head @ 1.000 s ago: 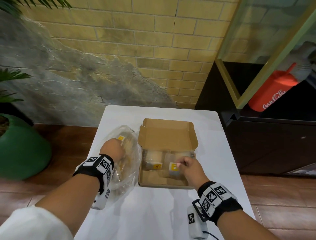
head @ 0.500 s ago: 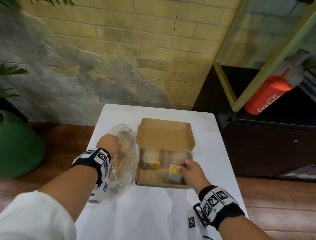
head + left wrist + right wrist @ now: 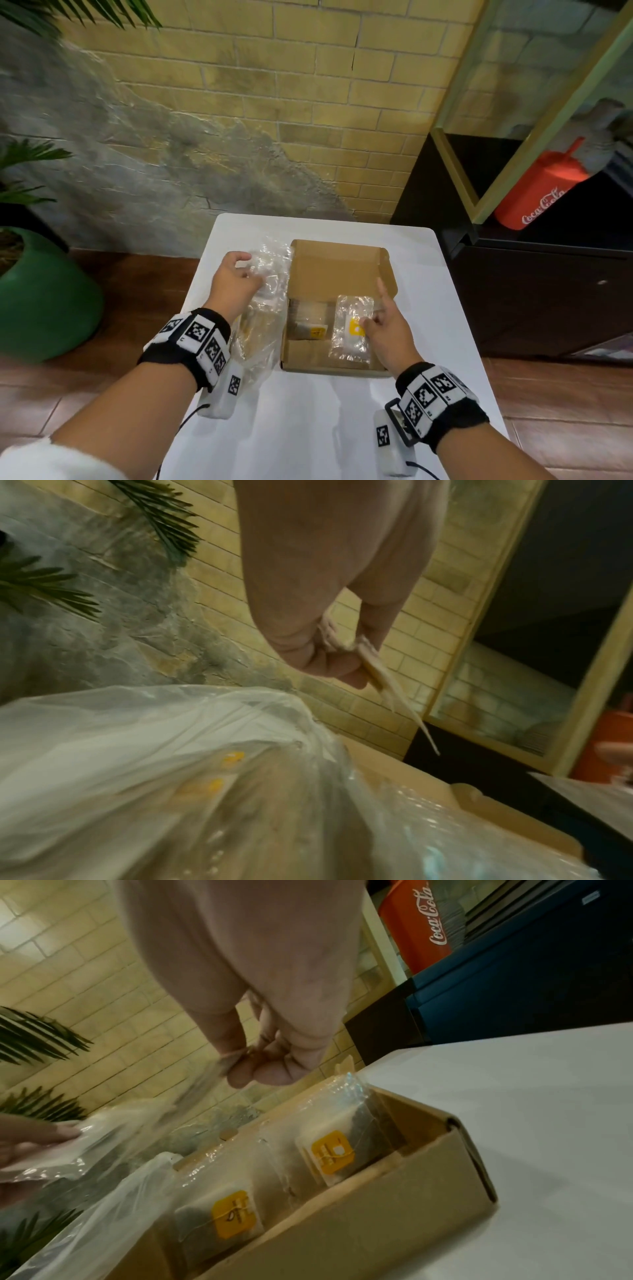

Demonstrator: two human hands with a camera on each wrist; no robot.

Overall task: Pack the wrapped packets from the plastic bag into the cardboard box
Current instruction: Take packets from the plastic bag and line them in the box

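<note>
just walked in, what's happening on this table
A person is moving wrapped packets from a clear plastic bag into an open cardboard box. The right hand pinches a yellow-labelled packet over the box, beside another packet already inside. The left hand holds the bag's plastic.

Box mouth: the cardboard box (image 3: 334, 363) stood open upward, its lid (image 3: 337, 267) raised at the far side and blocking entry from there.
Box floor: two packets (image 3: 310, 320) (image 3: 352, 327) filled the far part; a bare strip lay along the near wall.
Left side: the plastic bag (image 3: 263, 308) pressed against the box's left wall.
Table: the table (image 3: 308, 428) lay bare near the person and right of the box.
</note>
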